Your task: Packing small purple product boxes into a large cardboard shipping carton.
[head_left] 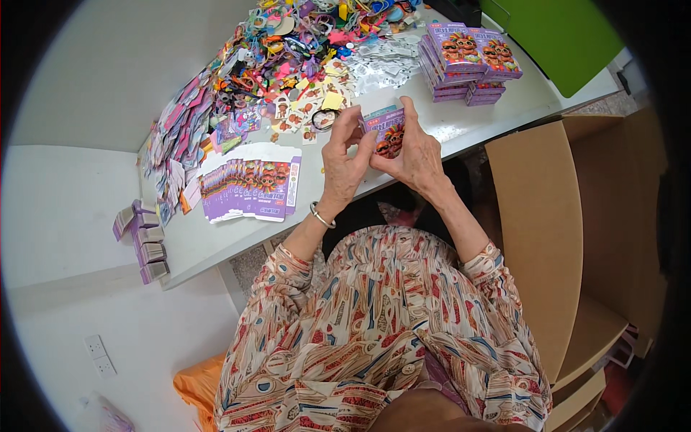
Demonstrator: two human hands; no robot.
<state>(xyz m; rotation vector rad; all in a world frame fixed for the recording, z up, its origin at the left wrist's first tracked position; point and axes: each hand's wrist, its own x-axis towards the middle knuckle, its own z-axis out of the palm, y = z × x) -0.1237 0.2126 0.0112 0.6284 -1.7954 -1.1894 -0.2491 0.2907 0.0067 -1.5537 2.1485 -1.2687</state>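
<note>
Above the table's front edge I hold a small purple printed box upright between both hands. My left hand grips its left side, fingers curled over the edge and thumb on the front. My right hand presses the right side, its thumb near the bottom of the front. A teal strip shows along the box's upper end; whether that end is closed, I cannot tell. To the left lies a fanned row of flat purple cartons. Stacked finished-looking purple boxes stand at the right rear.
A big heap of colourful small trinkets covers the back of the white table. Nearby lie picture cards, silvery packets and paper slips. Card bundles sit at the left edge. An open cardboard carton stands right.
</note>
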